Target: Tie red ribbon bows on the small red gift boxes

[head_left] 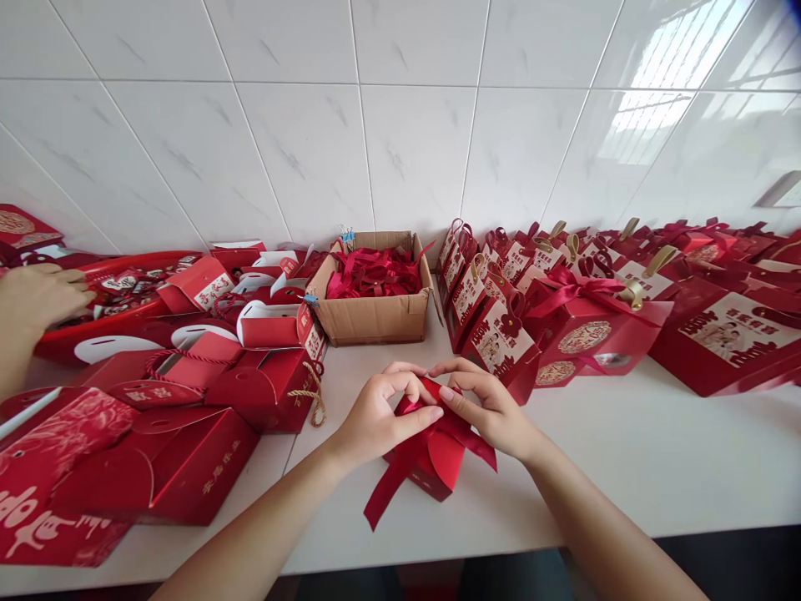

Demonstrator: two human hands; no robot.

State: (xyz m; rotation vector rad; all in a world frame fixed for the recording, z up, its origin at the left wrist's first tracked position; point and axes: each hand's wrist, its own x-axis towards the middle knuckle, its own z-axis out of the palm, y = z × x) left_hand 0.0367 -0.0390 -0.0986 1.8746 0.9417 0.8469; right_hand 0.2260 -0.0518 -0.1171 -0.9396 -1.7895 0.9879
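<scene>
A small red gift box (438, 467) stands on the white table (657, 451) right in front of me. A red ribbon (400, 476) runs over its top and trails down toward the table's near edge. My left hand (381, 413) pinches the ribbon at the box's top from the left. From the right, my right hand (485, 405) grips the same ribbon, fingertips almost meeting the left hand's.
A cardboard box of red ribbons (374, 288) sits behind my hands. Finished ribboned red gift boxes (588, 330) crowd the right. Unfolded and open red boxes (175, 417) lie at left. Another person's hand (37, 300) reaches over a red tray (106, 313) at far left.
</scene>
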